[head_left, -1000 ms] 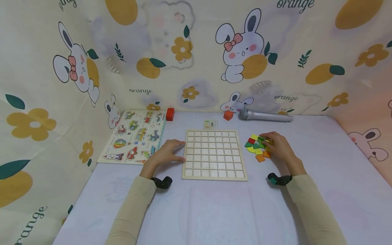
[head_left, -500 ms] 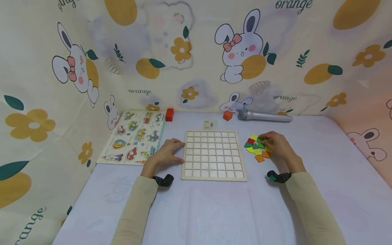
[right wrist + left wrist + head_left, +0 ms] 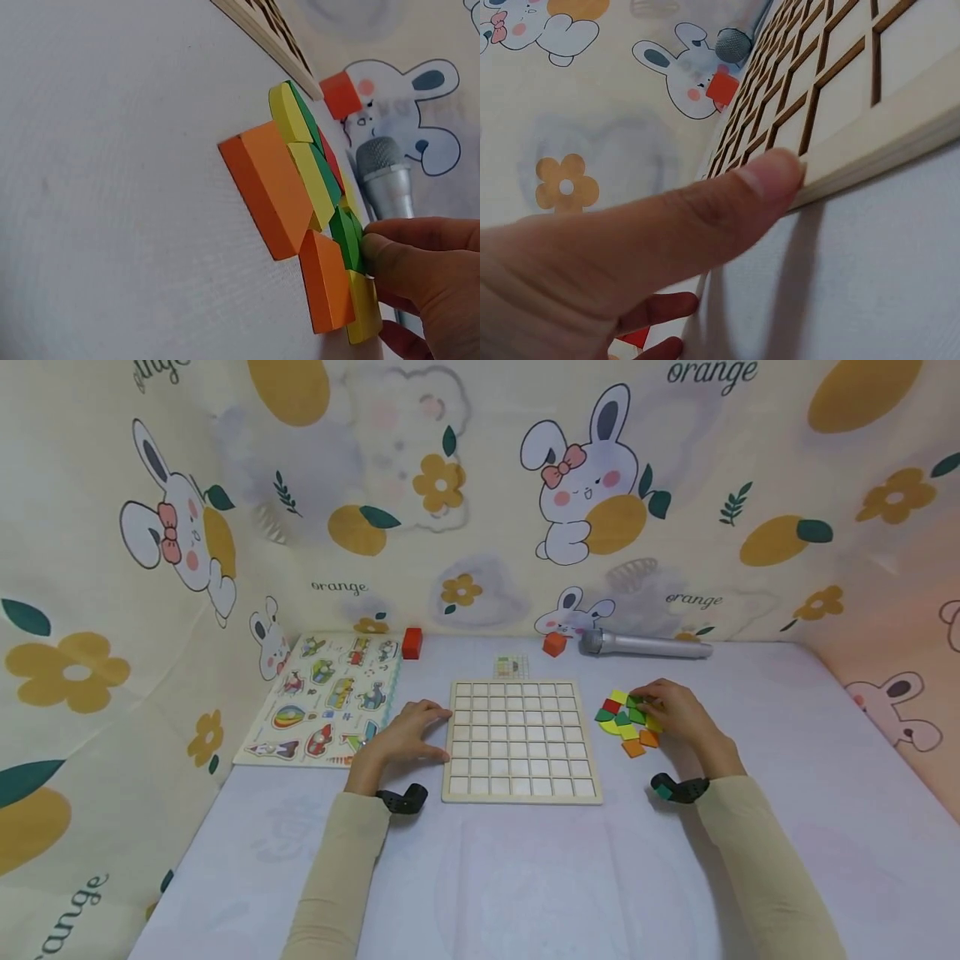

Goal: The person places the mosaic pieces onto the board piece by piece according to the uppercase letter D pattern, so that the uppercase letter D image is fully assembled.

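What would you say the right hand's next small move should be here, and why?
Probably lift the green tile clear of the pile and carry it toward the grid board. The right hand already pinches that tile, every cell that shows is bare, and the left hand rests on the board's left edge.

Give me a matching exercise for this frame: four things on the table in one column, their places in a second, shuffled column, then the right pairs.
Things
1. wooden grid board
2. microphone
3. picture puzzle board
4. coloured tiles

Places
A. far edge of the table, by the wall
B. under the right hand
C. left of the left hand
D. between the two hands, its left edge touched by the left thumb

Pairs: 1-D, 2-A, 3-C, 4-B
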`<state>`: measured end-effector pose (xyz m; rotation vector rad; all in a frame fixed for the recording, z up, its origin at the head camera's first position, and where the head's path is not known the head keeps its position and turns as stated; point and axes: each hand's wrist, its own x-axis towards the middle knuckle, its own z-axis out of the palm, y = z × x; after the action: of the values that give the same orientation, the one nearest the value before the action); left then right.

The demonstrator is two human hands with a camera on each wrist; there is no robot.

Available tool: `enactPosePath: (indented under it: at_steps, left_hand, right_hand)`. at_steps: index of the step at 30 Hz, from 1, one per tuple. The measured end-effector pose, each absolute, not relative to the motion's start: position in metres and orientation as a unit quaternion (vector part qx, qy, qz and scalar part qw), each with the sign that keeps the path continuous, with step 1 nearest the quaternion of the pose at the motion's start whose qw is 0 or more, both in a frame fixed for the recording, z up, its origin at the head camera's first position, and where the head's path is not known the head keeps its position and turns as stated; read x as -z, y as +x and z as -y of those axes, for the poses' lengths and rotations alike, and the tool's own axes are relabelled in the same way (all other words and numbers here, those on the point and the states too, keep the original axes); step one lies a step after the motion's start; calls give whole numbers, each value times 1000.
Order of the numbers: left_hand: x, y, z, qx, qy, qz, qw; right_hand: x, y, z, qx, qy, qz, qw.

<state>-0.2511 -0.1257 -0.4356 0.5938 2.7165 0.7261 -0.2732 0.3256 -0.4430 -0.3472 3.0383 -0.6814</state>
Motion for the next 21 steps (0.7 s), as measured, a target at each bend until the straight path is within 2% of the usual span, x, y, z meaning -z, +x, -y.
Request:
enactPosePath:
  at_steps: [12,21]
  left_hand:
    - [436,-254,125,-235,205,-939,144]
    - [432,-256,123,-228,212,-938,150]
  right_hand:
    - [449,-274,-326,204,-121,-971,-1]
    - [448,-275,-312,214,-132,-966,-63]
